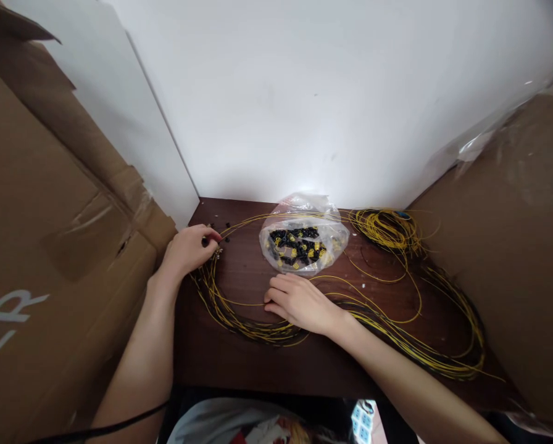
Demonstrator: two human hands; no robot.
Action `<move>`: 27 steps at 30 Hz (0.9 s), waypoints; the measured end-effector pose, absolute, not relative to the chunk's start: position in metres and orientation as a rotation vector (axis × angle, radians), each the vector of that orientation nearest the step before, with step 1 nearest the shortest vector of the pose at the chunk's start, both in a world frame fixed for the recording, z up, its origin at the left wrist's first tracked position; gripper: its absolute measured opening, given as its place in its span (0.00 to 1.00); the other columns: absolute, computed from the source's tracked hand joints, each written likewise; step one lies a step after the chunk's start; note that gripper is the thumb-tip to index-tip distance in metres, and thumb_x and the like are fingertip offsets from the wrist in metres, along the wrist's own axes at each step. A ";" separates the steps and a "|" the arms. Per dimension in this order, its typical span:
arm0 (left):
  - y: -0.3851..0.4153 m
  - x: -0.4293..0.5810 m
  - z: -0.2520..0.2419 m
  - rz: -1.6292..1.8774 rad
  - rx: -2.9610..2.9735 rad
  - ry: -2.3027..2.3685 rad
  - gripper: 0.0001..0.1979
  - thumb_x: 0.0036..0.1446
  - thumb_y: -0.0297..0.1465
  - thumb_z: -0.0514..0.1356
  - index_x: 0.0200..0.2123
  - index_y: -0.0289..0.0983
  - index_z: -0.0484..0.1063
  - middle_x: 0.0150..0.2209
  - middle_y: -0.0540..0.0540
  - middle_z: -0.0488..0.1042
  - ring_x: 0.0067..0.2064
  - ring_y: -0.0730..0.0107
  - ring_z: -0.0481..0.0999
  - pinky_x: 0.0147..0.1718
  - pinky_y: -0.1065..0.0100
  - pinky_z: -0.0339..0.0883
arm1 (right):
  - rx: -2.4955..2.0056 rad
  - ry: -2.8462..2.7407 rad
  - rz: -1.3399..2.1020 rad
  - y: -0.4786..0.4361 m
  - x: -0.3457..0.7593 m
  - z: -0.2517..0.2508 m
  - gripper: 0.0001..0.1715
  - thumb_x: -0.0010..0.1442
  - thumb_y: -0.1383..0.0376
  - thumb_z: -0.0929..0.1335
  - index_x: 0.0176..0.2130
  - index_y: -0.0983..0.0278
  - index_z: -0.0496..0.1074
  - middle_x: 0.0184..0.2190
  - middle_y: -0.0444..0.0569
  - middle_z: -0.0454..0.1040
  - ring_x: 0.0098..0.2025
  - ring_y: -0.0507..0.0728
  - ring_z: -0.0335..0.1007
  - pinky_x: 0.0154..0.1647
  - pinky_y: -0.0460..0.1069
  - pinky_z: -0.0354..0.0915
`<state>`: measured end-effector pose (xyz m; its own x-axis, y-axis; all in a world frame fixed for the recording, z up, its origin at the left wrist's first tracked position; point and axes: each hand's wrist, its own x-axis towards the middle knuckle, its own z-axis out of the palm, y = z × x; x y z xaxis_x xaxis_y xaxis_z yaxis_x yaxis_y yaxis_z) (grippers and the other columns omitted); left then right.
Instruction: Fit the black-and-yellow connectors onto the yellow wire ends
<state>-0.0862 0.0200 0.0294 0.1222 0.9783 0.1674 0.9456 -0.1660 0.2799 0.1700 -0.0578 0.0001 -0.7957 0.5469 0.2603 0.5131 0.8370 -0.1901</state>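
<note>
My left hand (191,248) is at the left of the dark table, thumb and forefinger pinched on the ends of thin yellow wires. From that pinch the wires (253,218) run right, across the back of a clear plastic bag. Small black and yellow connectors (295,246) fill the bag (342,237). In front of it, my right hand (299,302) lies low over a long wire bundle (253,330), its fingers bent together around a single yellow wire (242,303). The fingertips of this hand are partly hidden. Pale wire ends (218,253) stick out just below my left fingers.
A coil of yellow wire (385,229) lies at the back right, with a looped bundle end (478,345) in front. Cardboard boxes stand at left (73,246) and right (503,246). A white panel (295,111) closes the back. Small black pieces (227,232) lie near my left hand.
</note>
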 end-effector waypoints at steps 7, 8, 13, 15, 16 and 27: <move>0.023 -0.089 0.025 0.301 2.301 1.812 0.16 0.49 0.40 0.56 0.36 0.41 0.77 0.28 0.48 0.76 0.31 0.64 0.73 0.30 0.69 0.61 | -0.804 -2.691 0.260 -0.056 0.172 0.002 0.11 0.63 0.63 0.61 0.35 0.65 0.69 0.31 0.47 0.66 0.33 0.52 0.61 0.35 0.47 0.56; 0.023 -0.090 0.025 0.307 2.298 1.806 0.16 0.49 0.40 0.55 0.36 0.41 0.78 0.29 0.48 0.76 0.31 0.64 0.73 0.30 0.69 0.61 | -0.802 -2.685 0.279 -0.056 0.173 0.002 0.11 0.63 0.63 0.61 0.35 0.65 0.69 0.31 0.47 0.66 0.34 0.52 0.61 0.36 0.46 0.56; 0.025 -0.092 0.024 0.436 2.269 1.750 0.15 0.50 0.37 0.54 0.34 0.39 0.78 0.35 0.46 0.78 0.37 0.63 0.74 0.35 0.68 0.63 | -0.800 -2.663 0.364 -0.055 0.174 0.003 0.11 0.64 0.63 0.61 0.35 0.65 0.69 0.31 0.47 0.66 0.34 0.52 0.62 0.37 0.46 0.57; 0.025 -0.092 0.024 0.493 2.264 1.709 0.15 0.51 0.38 0.53 0.34 0.39 0.78 0.36 0.46 0.78 0.36 0.63 0.73 0.34 0.68 0.63 | -0.800 -2.658 0.382 -0.055 0.174 0.004 0.11 0.63 0.63 0.61 0.35 0.65 0.69 0.31 0.47 0.66 0.34 0.52 0.62 0.37 0.45 0.57; 0.024 -0.091 0.025 0.518 2.257 1.696 0.16 0.51 0.38 0.53 0.35 0.38 0.78 0.35 0.46 0.78 0.35 0.64 0.73 0.33 0.68 0.63 | -0.800 -2.655 0.389 -0.055 0.174 0.004 0.11 0.63 0.63 0.61 0.35 0.65 0.69 0.31 0.47 0.67 0.34 0.51 0.62 0.37 0.45 0.57; 0.013 -0.075 0.043 0.712 1.992 1.496 0.18 0.50 0.42 0.56 0.39 0.36 0.76 0.35 0.47 0.78 0.34 0.67 0.72 0.33 0.70 0.63 | -0.784 -2.647 0.421 -0.054 0.174 0.003 0.10 0.63 0.62 0.62 0.36 0.65 0.70 0.32 0.47 0.67 0.34 0.51 0.63 0.36 0.45 0.57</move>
<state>-0.0747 0.0128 0.0433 0.2426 0.9661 0.0888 0.6785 -0.2344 0.6962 0.1743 -0.0539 0.0034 -0.7867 0.5679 0.2419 0.4648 0.8029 -0.3732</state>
